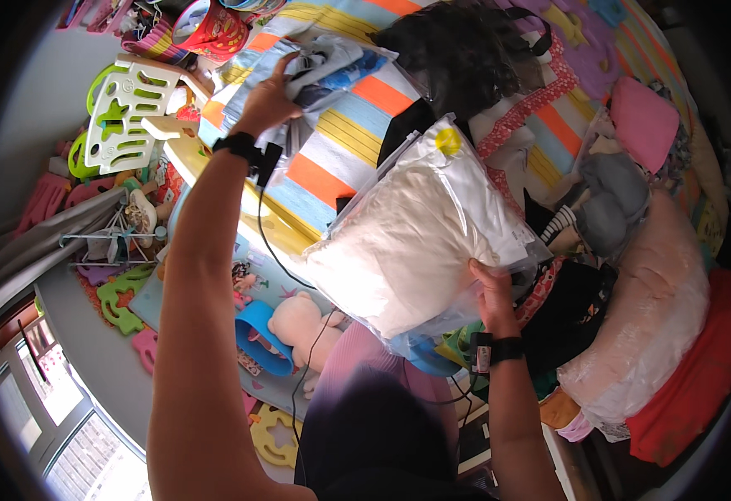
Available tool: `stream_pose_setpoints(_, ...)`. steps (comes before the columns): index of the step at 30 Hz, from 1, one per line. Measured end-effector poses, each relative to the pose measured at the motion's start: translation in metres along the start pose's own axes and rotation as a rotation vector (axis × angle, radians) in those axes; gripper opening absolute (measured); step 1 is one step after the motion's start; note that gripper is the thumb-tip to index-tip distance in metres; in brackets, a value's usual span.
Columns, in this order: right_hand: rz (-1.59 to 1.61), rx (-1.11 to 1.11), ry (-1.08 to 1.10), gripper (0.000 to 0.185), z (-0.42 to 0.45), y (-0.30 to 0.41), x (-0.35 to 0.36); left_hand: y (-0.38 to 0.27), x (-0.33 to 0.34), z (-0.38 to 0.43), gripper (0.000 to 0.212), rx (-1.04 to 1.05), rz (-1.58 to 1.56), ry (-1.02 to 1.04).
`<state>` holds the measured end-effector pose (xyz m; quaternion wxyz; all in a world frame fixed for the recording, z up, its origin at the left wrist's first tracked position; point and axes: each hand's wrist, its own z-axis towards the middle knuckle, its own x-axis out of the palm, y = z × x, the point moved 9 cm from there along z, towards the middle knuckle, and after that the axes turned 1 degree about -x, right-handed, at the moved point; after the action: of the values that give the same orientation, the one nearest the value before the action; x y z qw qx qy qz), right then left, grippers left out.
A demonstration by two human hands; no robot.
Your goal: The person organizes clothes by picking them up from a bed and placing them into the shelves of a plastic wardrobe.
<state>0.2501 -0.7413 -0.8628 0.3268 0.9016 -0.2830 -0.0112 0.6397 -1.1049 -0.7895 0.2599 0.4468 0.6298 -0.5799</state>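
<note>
My right hand (494,297) grips the right lower edge of a clear plastic bag (397,244), thumb on top. A cream, soft folded item fills the bag, and a round yellow sticker (447,142) marks its upper part. The bag is tilted above my lap and the bed's edge. My left hand (271,97) reaches out to a pile of folded clothes in clear plastic (334,66) on the bed. Its fingers are spread against the pile's near side; the fingertips are partly hidden. Both wrists wear black straps with small devices.
A striped bedspread (321,178) lies beneath. Black bagged fabric (459,53) sits at the back, grey bagged clothes (613,194) and a long pink plastic-wrapped bundle (647,313) at right. Below left are a plush toy (306,329), a blue bin (264,338) and a white play fence (130,119). Cables hang near my arms.
</note>
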Motion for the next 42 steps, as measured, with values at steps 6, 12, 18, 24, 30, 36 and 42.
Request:
stream_pose_setpoints(6, 0.000, -0.001, 0.039, 0.021, -0.002, 0.003, 0.005, 0.067, -0.017, 0.007, 0.062, -0.222, -0.321, 0.140)
stream_pose_setpoints(12, 0.050, -0.069, 0.031, 0.022, -0.002, 0.007, 0.007, 0.098, -0.017, -0.005, 0.042, -0.373, -0.507, 0.093)
stream_pose_setpoints(18, -0.026, 0.032, 0.061, 0.021, 0.002, -0.001, 0.002, 0.096, -0.033, -0.006, 0.051, -0.253, -0.361, 0.010)
stream_pose_setpoints(24, 0.014, -0.070, -0.024, 0.020, -0.005, 0.011, 0.006, -0.061, 0.020, -0.066, 0.040, 0.516, 0.549, -0.376)
stream_pose_setpoints(30, -0.058, 0.032, 0.017, 0.020, -0.006, 0.005, 0.003, -0.056, 0.133, -0.096, 0.008, 0.470, 0.627, 0.079)
stream_pose_setpoints(36, -0.018, -0.053, 0.037, 0.022, -0.001, 0.007, 0.005, -0.043, 0.141, -0.101, 0.047, 0.498, 0.823, -0.176)
stream_pose_setpoints(42, -0.030, -0.021, 0.054, 0.025, -0.004, 0.009, 0.007, -0.025, 0.147, -0.073, 0.098, -0.040, 0.634, -0.025)
